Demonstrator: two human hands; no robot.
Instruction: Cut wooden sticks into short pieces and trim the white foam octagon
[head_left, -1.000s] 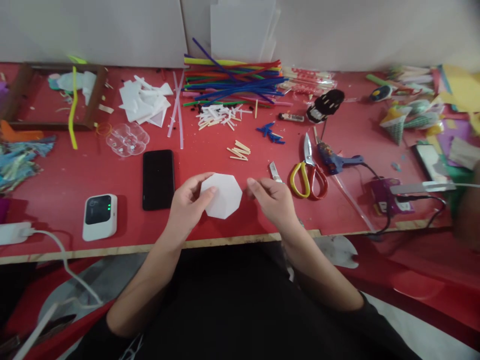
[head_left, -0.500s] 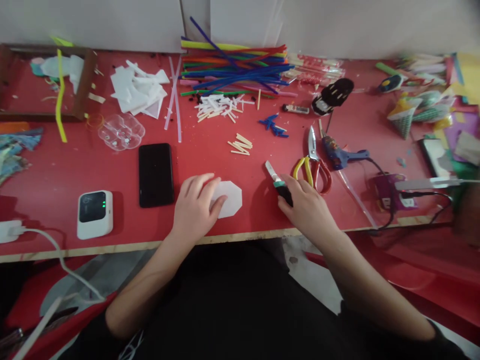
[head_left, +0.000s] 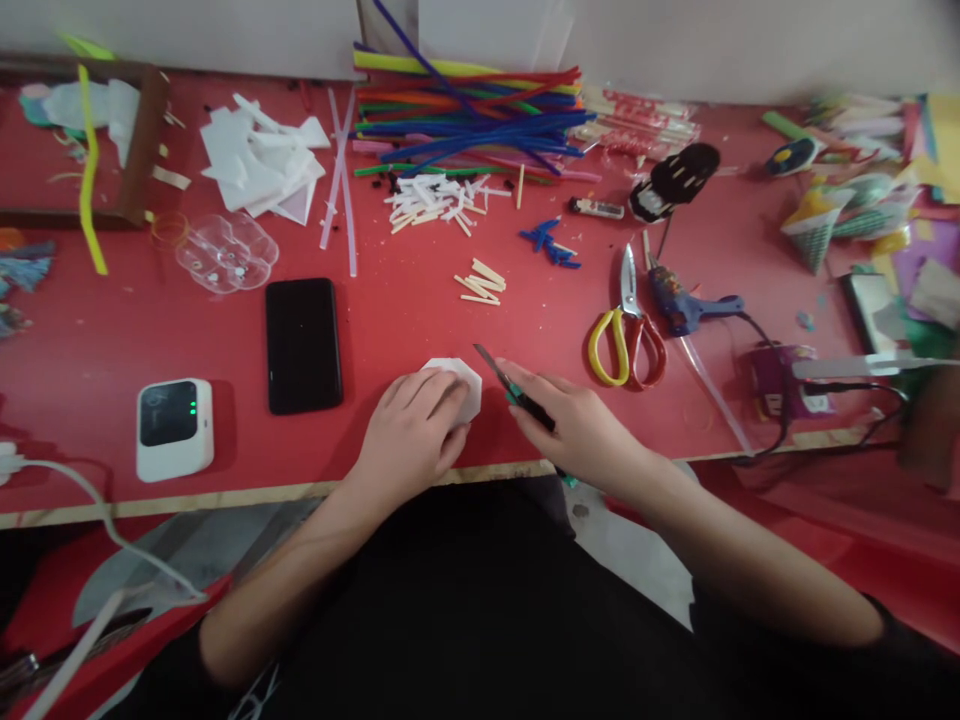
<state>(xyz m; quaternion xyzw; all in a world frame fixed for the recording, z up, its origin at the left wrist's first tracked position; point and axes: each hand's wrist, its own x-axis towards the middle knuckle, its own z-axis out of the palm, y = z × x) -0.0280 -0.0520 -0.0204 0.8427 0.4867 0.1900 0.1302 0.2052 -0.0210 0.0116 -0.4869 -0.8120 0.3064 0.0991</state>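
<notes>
A white octagonal piece (head_left: pixel 472 398), like card or thin foam, is near the table's front edge, partly covered by my left hand (head_left: pixel 412 422). The fingers of that hand are bent over it, with the thumb at its near side. My right hand (head_left: pixel 571 412) is closed around a utility knife (head_left: pixel 528 402) with a black and green handle. Its bare blade points up and left, just right of the white piece and apart from it. Scissors (head_left: pixel 628 335) with one yellow and one red handle lie beyond the right hand.
A black phone (head_left: pixel 303 345) and a white device (head_left: pixel 175 430) lie to the left. Short pale sticks (head_left: pixel 482 282), blue pieces (head_left: pixel 551 243), coloured pipe cleaners (head_left: pixel 465 120) and white scraps (head_left: pixel 262 160) lie farther back. A corded glue gun (head_left: pixel 686 300) rests at right.
My right hand has lifted the utility knife and brought it left, blade turned toward the white piece. My left hand has shifted right and curled farther over the piece. The view has moved slightly.
</notes>
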